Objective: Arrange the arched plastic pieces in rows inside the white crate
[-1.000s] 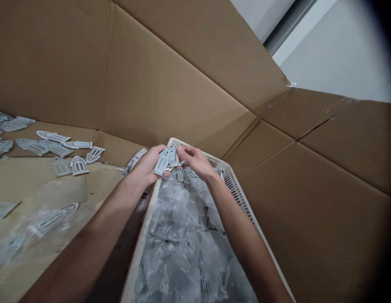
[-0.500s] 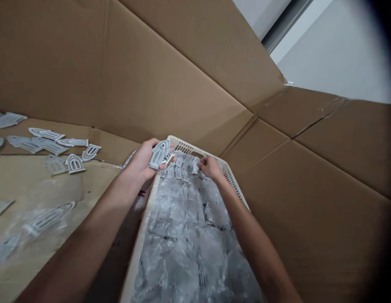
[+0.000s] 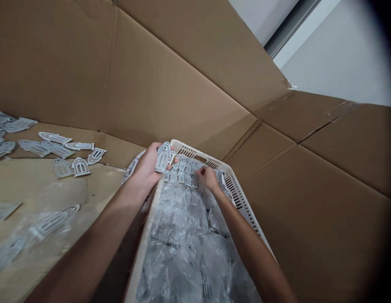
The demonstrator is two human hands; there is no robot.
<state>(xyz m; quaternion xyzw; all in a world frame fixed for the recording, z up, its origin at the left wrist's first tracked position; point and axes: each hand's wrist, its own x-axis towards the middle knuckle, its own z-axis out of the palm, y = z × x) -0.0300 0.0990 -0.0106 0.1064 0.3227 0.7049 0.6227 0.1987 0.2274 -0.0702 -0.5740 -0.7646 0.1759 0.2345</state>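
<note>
My left hand [image 3: 148,163] is closed around a few white-grey arched window-shaped pieces [image 3: 163,158], held over the far left rim of a cream plastic basket [image 3: 189,150]. Inside the basket, rows of similar arched pieces [image 3: 181,173] lie side by side at the far end. My right hand [image 3: 209,177] is over the right end of these rows, its fingers pinched together and touching the pieces or just above them. What sits between those fingertips is too small to tell. Crumpled clear plastic bags [image 3: 179,252] cover the nearer contents.
To the left, more arched pieces [image 3: 81,167] lie loose on a tan surface [image 3: 103,185], some near thin plastic film [image 3: 63,191]. Tall cardboard walls [image 3: 170,88] rise behind and to the right of the basket.
The right hand has moved slightly down and a piece seen upright at its fingertips now appears down among the row. The left hand keeps its pieces, turned a little more upright. The view has shifted slightly.
</note>
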